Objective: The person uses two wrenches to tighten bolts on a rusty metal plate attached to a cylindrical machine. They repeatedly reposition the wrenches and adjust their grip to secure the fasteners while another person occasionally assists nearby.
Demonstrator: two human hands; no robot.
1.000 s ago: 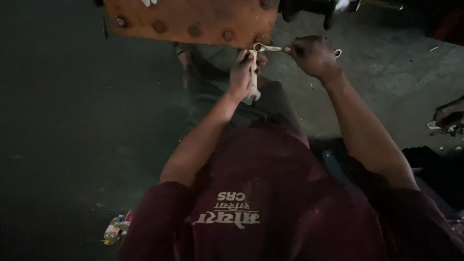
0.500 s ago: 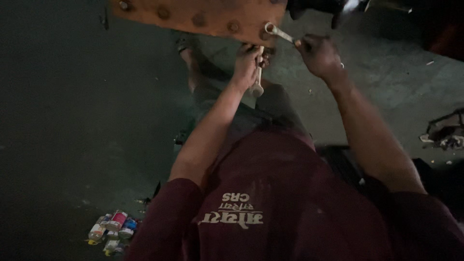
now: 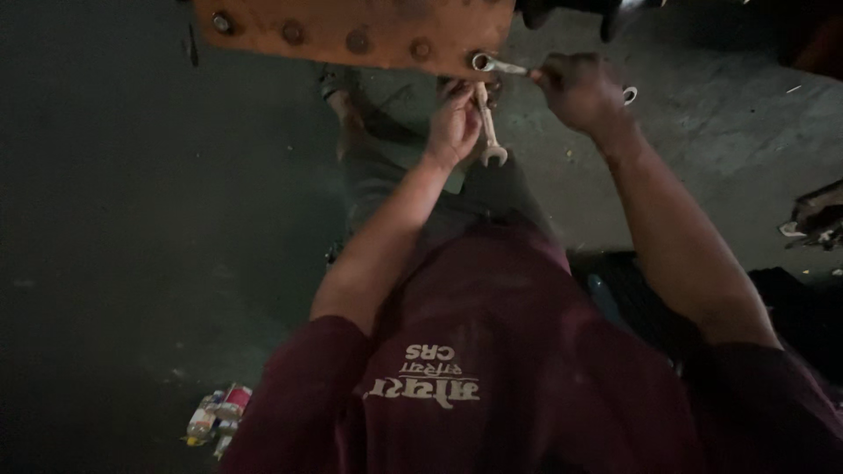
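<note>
A rusty orange metal plate [image 3: 351, 31] with a row of bolts spans the top of the head view. My left hand [image 3: 452, 123] grips a silver spanner [image 3: 488, 132] that hangs down from under the plate's right end, its open jaw pointing down. My right hand [image 3: 580, 88] holds a second spanner [image 3: 499, 65] whose ring end sits on the bolt at the plate's right corner. Both forearms reach forward over my maroon shirt.
The dark concrete floor [image 3: 132, 263] lies to the left. Small crumpled colourful wrappers [image 3: 215, 420] lie on it at the lower left. Dark metal parts [image 3: 817, 219] sit at the right edge. My sandalled foot [image 3: 338, 83] shows below the plate.
The view has shifted slightly. My right hand's spanner has swung a little around the corner bolt, while my left hand keeps its spanner under the plate.
</note>
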